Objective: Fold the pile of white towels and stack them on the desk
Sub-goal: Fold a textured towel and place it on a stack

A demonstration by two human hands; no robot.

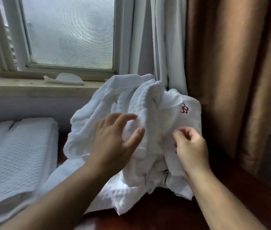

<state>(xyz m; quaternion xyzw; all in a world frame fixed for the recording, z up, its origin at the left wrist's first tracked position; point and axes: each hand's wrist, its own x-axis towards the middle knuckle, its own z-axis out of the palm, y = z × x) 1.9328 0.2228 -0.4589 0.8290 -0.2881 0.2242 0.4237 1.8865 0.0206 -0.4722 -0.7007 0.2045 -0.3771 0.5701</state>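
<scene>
While right hand (192, 146) pinches towel pile (148, 100) (heaped upright), left hand (113, 143) touches, fingers loose

This looks like a hotel guest room, or a bedroom furnished like one. A white-framed window (68, 34) with a clouded pane sits above a painted windowsill (31, 88), with a white curtain (164, 47) and a heavy brown drape (231, 63) beside it. Below is a dark polished wooden desk (164, 214). On it lie a heap of white towels (114, 100), one bearing a red embroidered monogram (184, 109), and a stack of folded white towels (20, 146), matched linen of the kind lodgings use.
</scene>
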